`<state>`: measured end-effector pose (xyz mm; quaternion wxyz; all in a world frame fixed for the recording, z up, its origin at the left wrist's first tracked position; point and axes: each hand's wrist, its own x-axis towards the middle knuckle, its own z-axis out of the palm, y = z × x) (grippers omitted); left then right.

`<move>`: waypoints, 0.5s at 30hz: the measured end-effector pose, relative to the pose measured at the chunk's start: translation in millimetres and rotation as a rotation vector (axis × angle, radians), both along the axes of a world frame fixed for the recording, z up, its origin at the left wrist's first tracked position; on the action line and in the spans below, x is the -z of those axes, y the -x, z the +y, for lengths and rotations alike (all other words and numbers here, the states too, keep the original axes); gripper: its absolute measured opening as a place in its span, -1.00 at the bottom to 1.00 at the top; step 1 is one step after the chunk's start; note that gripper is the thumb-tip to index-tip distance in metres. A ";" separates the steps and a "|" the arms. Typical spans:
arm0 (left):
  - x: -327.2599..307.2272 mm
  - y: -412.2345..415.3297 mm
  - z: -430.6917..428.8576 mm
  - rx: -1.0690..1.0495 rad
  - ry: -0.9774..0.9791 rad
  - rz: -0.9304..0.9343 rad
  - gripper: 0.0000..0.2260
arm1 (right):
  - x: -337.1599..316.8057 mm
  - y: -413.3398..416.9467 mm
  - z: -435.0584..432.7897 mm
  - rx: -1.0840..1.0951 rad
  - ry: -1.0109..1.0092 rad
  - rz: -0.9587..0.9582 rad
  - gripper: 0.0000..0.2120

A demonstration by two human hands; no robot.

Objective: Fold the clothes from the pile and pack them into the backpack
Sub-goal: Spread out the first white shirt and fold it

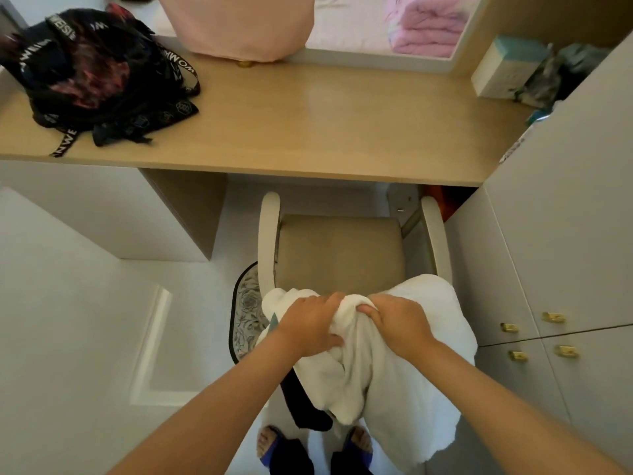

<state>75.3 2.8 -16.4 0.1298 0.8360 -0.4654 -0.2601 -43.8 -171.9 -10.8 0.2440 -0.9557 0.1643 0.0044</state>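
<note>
A white garment hangs bunched in front of me, over the near edge of a beige chair. My left hand grips its upper fold from the left. My right hand grips the same bunched top from the right, close beside the left hand. A dark piece of clothing shows under the white one. The black backpack with red pattern and lettered straps lies slumped on the far left of the wooden desk.
A pink bag stands at the desk's back edge, folded pink cloth behind it. A white and teal box sits at the desk's right end. White cabinet doors stand close on the right. A patterned mat lies by the chair.
</note>
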 end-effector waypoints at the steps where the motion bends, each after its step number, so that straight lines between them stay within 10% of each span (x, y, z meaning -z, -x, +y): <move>1: 3.5 -5.5 0.7 -0.016 0.006 0.013 -0.55 | -3.2 -2.8 4.3 0.015 -0.008 -0.043 -0.17; 9: -28.8 -65.6 2.1 -0.010 -0.001 -0.160 -0.83 | -5.7 0.5 -24.9 -0.003 -0.062 0.312 -0.49; 15: -22.1 -50.1 -30.9 0.121 -0.037 -0.019 -0.23 | -20.7 -33.2 -28.6 0.045 -0.113 0.167 -0.82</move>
